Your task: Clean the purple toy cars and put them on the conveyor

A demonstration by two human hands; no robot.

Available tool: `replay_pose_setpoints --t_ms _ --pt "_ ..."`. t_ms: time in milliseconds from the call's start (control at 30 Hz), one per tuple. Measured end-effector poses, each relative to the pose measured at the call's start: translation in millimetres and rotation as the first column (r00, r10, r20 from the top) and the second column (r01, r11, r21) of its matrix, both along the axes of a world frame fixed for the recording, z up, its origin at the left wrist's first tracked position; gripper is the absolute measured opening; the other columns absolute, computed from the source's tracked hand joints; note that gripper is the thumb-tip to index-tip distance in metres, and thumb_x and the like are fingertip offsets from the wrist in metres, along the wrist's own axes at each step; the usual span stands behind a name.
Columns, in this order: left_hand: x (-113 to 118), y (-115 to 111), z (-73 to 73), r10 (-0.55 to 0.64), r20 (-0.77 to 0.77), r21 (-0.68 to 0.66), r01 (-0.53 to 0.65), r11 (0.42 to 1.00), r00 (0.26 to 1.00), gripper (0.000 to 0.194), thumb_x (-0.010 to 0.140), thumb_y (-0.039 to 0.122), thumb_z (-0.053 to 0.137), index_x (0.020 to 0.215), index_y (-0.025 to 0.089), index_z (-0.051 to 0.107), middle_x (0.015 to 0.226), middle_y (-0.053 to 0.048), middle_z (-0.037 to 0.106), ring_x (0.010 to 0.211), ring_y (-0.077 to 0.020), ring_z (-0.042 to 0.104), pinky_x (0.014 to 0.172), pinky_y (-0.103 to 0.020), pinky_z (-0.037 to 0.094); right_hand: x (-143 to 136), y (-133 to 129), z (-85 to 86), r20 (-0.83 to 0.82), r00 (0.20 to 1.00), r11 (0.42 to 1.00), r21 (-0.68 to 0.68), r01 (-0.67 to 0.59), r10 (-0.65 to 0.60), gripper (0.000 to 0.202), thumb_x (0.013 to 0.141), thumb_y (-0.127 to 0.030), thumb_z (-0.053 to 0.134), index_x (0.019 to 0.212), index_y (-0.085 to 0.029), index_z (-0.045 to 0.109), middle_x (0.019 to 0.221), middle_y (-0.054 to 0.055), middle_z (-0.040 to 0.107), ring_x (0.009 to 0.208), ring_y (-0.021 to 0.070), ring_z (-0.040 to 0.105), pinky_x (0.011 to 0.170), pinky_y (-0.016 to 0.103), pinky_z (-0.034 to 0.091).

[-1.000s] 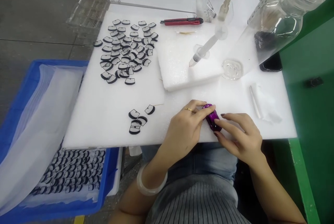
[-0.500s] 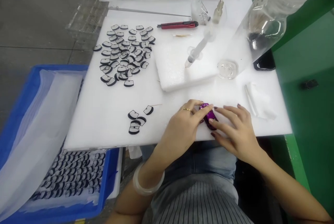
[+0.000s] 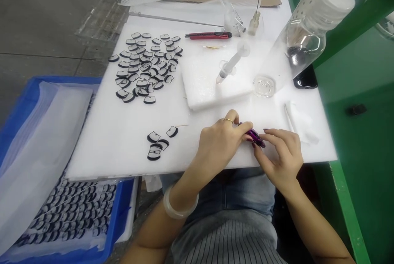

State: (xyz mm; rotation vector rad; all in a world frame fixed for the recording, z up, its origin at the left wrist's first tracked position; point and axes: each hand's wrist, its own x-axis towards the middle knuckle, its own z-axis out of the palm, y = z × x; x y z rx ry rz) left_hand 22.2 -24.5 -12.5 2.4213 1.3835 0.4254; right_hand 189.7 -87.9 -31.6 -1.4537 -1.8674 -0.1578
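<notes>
A small shiny purple toy car [image 3: 256,137] is held near the front edge of the white table, tilted on its side. My left hand [image 3: 217,143] pinches its left end between thumb and fingers, covering that part. At the right end, my right hand [image 3: 283,155] closes thumb and fingertips around the car. Several small pale, black-edged curved pieces [image 3: 154,152] lie to the left of my hands, by a thin stick [image 3: 181,125]. A larger scatter of the same pieces [image 3: 144,69] covers the table farther back.
Behind my hands, a syringe [image 3: 229,65] rests on a white foam block [image 3: 200,87]. A red utility knife [image 3: 207,35], a small needle bottle [image 3: 254,24] and a tall clear bottle [image 3: 308,38] stand or lie farther back. A white cloth [image 3: 300,124] lies right; a blue crate [image 3: 111,223] sits lower left.
The toy car has turned from lying top-up to tilted on its side. My left hand has closed on it, and my right fingers, spread before, have drawn in around its right end.
</notes>
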Motion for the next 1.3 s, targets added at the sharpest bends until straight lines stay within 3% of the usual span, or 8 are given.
replay_pose_setpoints --t_ms 267,467,733,800,867,1000,1200,1300 --pt "-0.8 -1.6 -3.0 0.005 0.005 0.022 -0.006 1.000 1.000 0.018 0.092 0.041 0.063 0.106 0.032 0.070 0.101 0.000 0.060 0.063 -0.0111 0.056 0.041 -0.021 0.026 5.9 -4.1 -2.0 0.146 0.989 0.996 0.071 -0.045 0.034 0.032 0.084 -0.013 0.073 0.112 -0.024 0.063 0.102 0.006 0.072 0.091 0.0283 0.063 0.079 0.047 0.049" --pt "-16.0 -10.8 -12.9 -0.089 0.195 0.049 0.081 0.996 0.977 0.032 0.096 0.025 0.056 0.128 0.028 0.060 0.112 -0.004 0.064 0.086 -0.0181 0.066 0.065 -0.029 0.054 -7.5 -2.6 8.1 -0.094 0.993 0.961 -0.263 -0.091 0.068 0.042 0.092 -0.028 0.065 0.130 -0.023 0.050 0.114 0.010 0.066 0.103 0.0288 0.061 0.084 0.047 0.053" --pt "-24.0 -12.8 -19.0 -0.123 0.321 0.062 0.109 0.992 0.939 0.042 0.096 0.016 0.051 0.137 0.024 0.051 0.116 -0.006 0.066 0.098 -0.0216 0.066 0.079 -0.035 0.058 -10.8 6.3 13.7 -0.024 0.998 0.950 -0.305 -0.060 0.055 0.048 0.092 -0.024 0.059 0.138 -0.021 0.043 0.101 0.008 0.069 0.086 0.0251 0.065 0.074 0.041 0.055" --pt "-24.9 -14.3 -19.1 -0.127 0.318 0.080 0.108 0.991 0.939 0.041 0.096 0.020 0.053 0.137 0.022 0.051 0.117 -0.007 0.066 0.098 -0.0225 0.066 0.077 -0.035 0.058 16.9 3.4 18.8 -0.090 0.994 0.963 -0.267 0.031 -0.057 0.047 0.089 -0.024 0.062 0.134 -0.023 0.048 0.105 0.007 0.069 0.087 0.0232 0.066 0.078 0.040 0.055" --pt "-26.2 -15.9 -19.7 -0.148 0.318 0.108 0.120 0.987 0.936 0.037 0.096 0.022 0.054 0.134 0.022 0.054 0.115 -0.007 0.067 0.098 -0.0232 0.066 0.076 -0.036 0.059 61.2 -5.9 20.0 -0.184 0.931 0.938 -0.207 0.277 -0.315 0.044 0.084 -0.027 0.067 0.127 -0.023 0.055 0.107 0.006 0.069 0.087 0.0222 0.067 0.081 0.039 0.054" --pt "-28.1 -16.9 -20.5 -0.189 0.314 0.140 0.152 0.978 0.930 0.028 0.096 0.022 0.055 0.124 0.021 0.061 0.113 -0.007 0.068 0.096 -0.0230 0.066 0.072 -0.035 0.060 170.3 -32.8 7.7 -0.113 0.569 0.571 -0.325 0.754 -0.815 0.047 0.071 -0.033 0.075 0.114 -0.020 0.062 0.092 0.006 0.069 0.079 0.0259 0.064 0.081 0.045 0.050" --pt "-26.8 -16.4 -19.4 -0.177 0.316 0.108 0.150 0.983 0.932 0.026 0.097 0.023 0.053 0.120 0.021 0.064 0.113 -0.007 0.068 0.097 -0.0225 0.066 0.075 -0.036 0.061 279.3 -6.7 -5.4 -0.146 0.440 0.464 -0.301 0.833 -0.886 0.042 0.058 -0.039 0.085 0.070 -0.028 0.046 0.056 -0.002 0.054 0.050 0.0161 0.040 0.062 0.038 0.040" --pt "-26.6 -17.1 -18.5 -0.166 0.324 0.100 0.141 0.985 0.932 0.025 0.096 0.023 0.053 0.119 0.021 0.064 0.113 -0.007 0.068 0.099 -0.0229 0.066 0.077 -0.037 0.061 304.2 24.4 -0.7 -0.192 0.470 0.505 -0.242 0.828 -0.862 0.061 0.044 -0.033 0.091 0.057 -0.032 0.031 0.040 -0.012 0.028 0.044 0.0099 0.022 0.055 0.036 0.034"
